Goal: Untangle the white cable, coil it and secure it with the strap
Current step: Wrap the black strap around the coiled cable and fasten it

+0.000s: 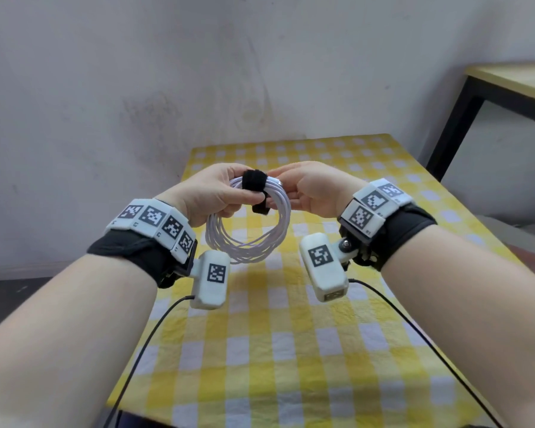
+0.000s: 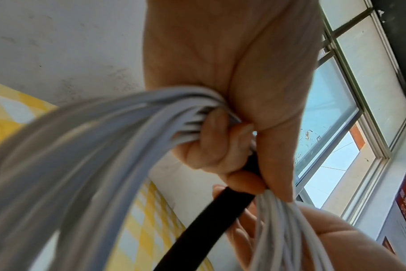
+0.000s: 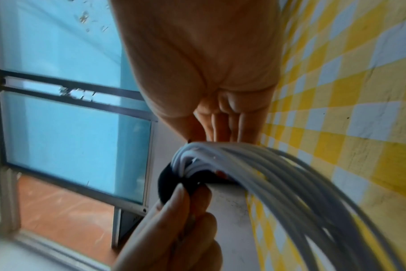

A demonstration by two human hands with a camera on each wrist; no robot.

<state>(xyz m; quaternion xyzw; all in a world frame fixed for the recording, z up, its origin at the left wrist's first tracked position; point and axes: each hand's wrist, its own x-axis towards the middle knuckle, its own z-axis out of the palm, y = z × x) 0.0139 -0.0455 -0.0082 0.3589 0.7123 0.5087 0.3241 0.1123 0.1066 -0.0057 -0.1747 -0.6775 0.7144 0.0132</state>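
The white cable [image 1: 247,239] is wound into a round coil and hangs in the air above the yellow checked tablecloth [image 1: 284,350]. A black strap [image 1: 254,180] wraps the top of the coil, and its loose tail [image 1: 261,208] hangs down inside the loop. My left hand [image 1: 226,194] grips the coil beside the strap, thumb on the strap's tail. In the left wrist view its fingers [image 2: 211,146] curl round the cable [image 2: 81,165] and strap [image 2: 206,221]. My right hand [image 1: 291,185] holds the coil's top right, its fingers [image 3: 227,126] behind the cable [image 3: 278,179].
The table stands against a stained white wall [image 1: 136,88]. A second table with a black frame [image 1: 464,118] is at the back right. Thin black wires [image 1: 149,338] run from the wrist cameras down over the tablecloth. A window [image 3: 65,128] shows in both wrist views.
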